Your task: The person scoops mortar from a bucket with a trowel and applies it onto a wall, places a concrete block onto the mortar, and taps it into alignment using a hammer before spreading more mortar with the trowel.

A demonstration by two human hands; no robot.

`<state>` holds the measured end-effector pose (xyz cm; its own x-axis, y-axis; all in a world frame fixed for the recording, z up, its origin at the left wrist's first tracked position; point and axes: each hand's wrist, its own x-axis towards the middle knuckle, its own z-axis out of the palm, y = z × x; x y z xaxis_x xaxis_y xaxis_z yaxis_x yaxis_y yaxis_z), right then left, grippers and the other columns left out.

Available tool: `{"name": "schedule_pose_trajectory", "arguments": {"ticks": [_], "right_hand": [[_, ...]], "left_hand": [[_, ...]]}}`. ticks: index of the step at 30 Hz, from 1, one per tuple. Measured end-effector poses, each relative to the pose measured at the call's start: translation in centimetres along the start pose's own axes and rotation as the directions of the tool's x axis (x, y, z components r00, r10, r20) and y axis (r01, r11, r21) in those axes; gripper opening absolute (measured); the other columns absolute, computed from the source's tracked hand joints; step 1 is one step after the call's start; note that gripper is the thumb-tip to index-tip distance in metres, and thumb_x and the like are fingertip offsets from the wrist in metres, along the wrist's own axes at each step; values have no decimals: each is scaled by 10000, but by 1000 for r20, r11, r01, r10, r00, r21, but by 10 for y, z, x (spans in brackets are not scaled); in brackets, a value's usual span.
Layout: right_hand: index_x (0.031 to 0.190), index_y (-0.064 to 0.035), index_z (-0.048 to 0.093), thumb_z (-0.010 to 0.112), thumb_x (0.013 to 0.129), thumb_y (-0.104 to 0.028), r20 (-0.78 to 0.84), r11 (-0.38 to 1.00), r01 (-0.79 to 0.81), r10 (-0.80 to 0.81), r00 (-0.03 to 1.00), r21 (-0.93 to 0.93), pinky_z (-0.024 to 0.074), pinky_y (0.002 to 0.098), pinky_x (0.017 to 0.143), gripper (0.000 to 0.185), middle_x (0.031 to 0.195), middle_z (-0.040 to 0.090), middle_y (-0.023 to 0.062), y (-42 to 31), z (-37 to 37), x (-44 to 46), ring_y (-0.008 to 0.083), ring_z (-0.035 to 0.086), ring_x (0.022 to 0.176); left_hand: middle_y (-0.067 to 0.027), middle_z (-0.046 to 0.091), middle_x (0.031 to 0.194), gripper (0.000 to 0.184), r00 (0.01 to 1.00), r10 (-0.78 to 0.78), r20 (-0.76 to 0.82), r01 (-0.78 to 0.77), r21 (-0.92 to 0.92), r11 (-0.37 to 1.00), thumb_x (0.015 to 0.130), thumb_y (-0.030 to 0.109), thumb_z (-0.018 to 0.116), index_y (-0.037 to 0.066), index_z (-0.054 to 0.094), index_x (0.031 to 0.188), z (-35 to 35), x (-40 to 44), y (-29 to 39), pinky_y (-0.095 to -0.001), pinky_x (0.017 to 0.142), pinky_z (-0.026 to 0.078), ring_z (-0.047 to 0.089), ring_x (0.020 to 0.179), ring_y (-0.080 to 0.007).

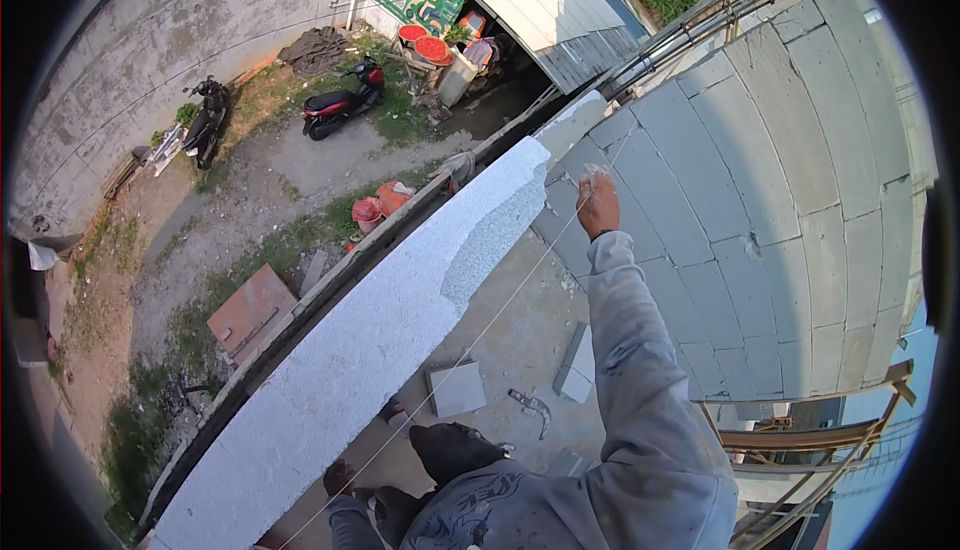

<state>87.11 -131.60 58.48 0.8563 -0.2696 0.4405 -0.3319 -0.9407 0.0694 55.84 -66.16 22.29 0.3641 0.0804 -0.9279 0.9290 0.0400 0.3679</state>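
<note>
My right arm reaches up toward the grey block wall (750,180). At its end my right hand (598,205) has its fingers bent together at a thin taut string (505,312) and appears to pinch it. The string runs diagonally above a low wall with a long white top (340,350). A rough, speckled grey patch (497,240) marks that top near its upper end. Low in the view, my left hand (340,476) is by the low wall's inner edge, dark and partly hidden; its fingers are not clear.
Loose pale blocks (457,390) and a curved metal tool (530,412) lie on the floor below. Beyond the low wall is a drop to a yard with a red-and-black scooter (345,100) and a black motorbike (208,122). Wooden poles (800,440) stand at lower right.
</note>
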Motion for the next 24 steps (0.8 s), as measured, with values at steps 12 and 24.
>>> {"name": "schedule_pose_trajectory", "arguments": {"ticks": [12,24], "right_hand": [[1010,5,575,473,894,-258,-148,976,-216,217,965,25,446,454,801,305,997,587,234,-15,-79,64,384,560,926],[1043,-28,565,588,823,-264,74,984,-164,159,985,76,450,429,832,323,1010,598,200,-21,-68,32,360,564,960]], "left_hand": [[-70,612,883,329,998,46,43,-52,152,987,804,316,537,96,545,1049,-6,-11,23,-342,534,369,574,690,-192],[-107,643,889,323,1000,30,-5,-29,72,997,863,309,488,48,573,1033,12,-17,31,-336,460,410,642,697,-221]]}}
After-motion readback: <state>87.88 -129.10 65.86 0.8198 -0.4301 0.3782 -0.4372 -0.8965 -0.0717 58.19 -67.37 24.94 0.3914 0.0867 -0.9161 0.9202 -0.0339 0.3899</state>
